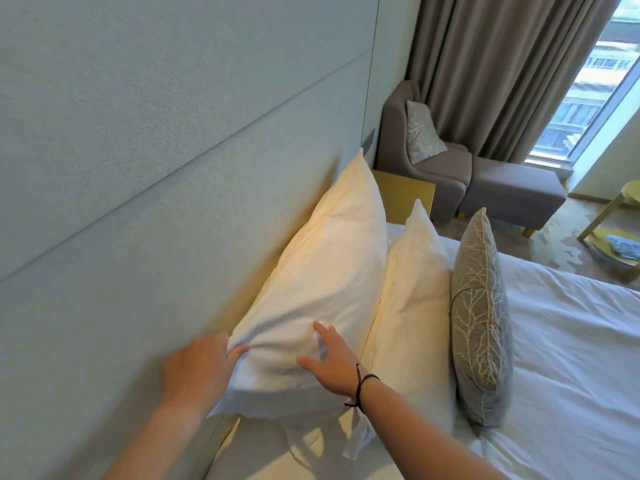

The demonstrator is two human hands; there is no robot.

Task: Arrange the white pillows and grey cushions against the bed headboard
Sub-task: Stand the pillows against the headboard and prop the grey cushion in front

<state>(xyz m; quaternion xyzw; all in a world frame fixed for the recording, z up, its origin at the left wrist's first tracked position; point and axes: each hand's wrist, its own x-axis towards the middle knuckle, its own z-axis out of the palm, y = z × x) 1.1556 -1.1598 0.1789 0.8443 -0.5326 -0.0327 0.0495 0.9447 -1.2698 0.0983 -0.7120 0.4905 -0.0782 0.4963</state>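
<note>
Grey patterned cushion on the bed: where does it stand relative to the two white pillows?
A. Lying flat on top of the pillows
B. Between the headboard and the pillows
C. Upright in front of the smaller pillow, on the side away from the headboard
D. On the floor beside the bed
C: the grey cushion stands upright against the smaller white pillow, which sits in front of the larger white pillow leaning on the headboard.

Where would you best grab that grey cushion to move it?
Take the grey cushion by its top edge, reaching down from above. It stands upright on its edge against the second white pillow, so the narrow top seam is free.
</note>
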